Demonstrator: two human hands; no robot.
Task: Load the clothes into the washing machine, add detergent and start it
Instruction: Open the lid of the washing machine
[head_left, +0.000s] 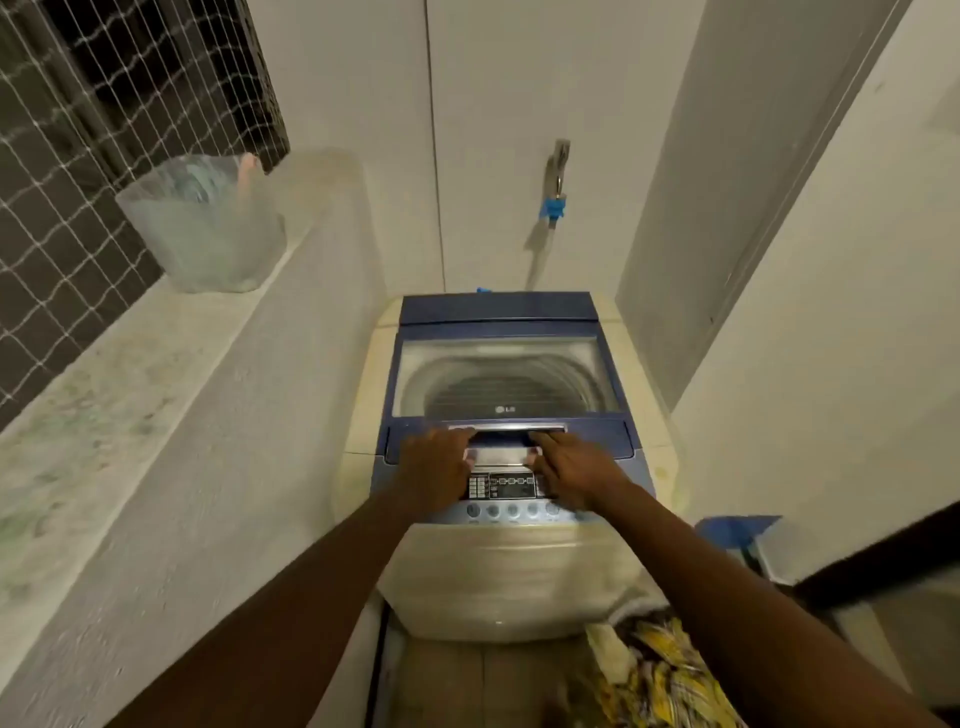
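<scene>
Both hands are down at the front edge of the washing machine (511, 571), the left hand (434, 470) and right hand (574, 470) either side of the recessed handle (506, 428) of the blue, glass-panelled lid (506, 379), which lies flat and closed; fingers reach to the handle, but I cannot tell whether either grip is closed on it. The clothes (660, 675), a yellow-patterned heap, sit low beside the machine's front right corner. On the ledge (119, 395) to the left stands a clear plastic bag (202, 223), and a tap (557, 176) juts from the wall behind.
</scene>
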